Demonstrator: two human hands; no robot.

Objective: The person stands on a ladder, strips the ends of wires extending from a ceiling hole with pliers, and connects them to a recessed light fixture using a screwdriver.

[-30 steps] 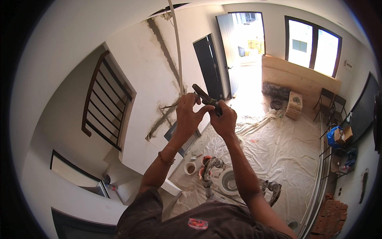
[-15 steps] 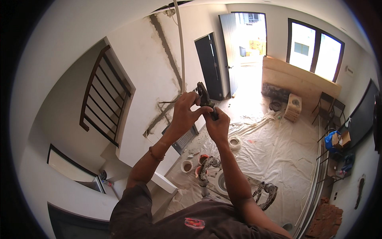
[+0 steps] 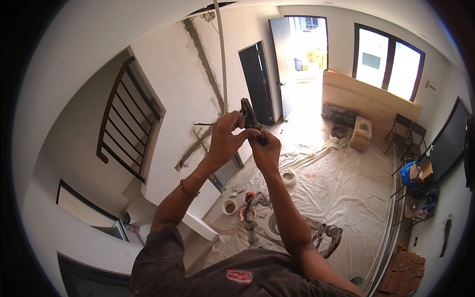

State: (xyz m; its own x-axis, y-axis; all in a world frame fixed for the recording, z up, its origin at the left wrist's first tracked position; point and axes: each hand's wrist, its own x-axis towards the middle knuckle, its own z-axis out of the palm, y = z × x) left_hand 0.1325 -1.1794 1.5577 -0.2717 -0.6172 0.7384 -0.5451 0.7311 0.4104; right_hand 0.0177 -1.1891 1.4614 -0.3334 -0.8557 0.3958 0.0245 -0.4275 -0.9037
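A dark hand tool that looks like pliers (image 3: pixel 251 115) is raised in front of me, its narrow jaws pointing up. My right hand (image 3: pixel 267 151) is closed round its lower end. My left hand (image 3: pixel 228 141) is closed beside it, the thumb pressed across toward the tool. A thin dark wire (image 3: pixel 203 123) sticks out to the left of my left fingers; its other end is hidden by the hand. Behind the left hand, a pale conduit (image 3: pixel 222 64) hangs down from the ceiling; I cannot tell whether the hand touches it.
Below me is a stained ladder top (image 3: pixel 257 203). Buckets (image 3: pixel 229 207) and a cable coil (image 3: pixel 288 177) stand on the plastic sheeting (image 3: pixel 341 198). A railing (image 3: pixel 116 106) is at left, a wooden panel (image 3: pixel 371 94) at far right. Chairs (image 3: pixel 401 126) line the right wall.
The whole view has shifted slightly, with the surroundings a little further left. Both hands keep their hold; the tool appears slightly lower in the right hand and tilted a bit more to the left.
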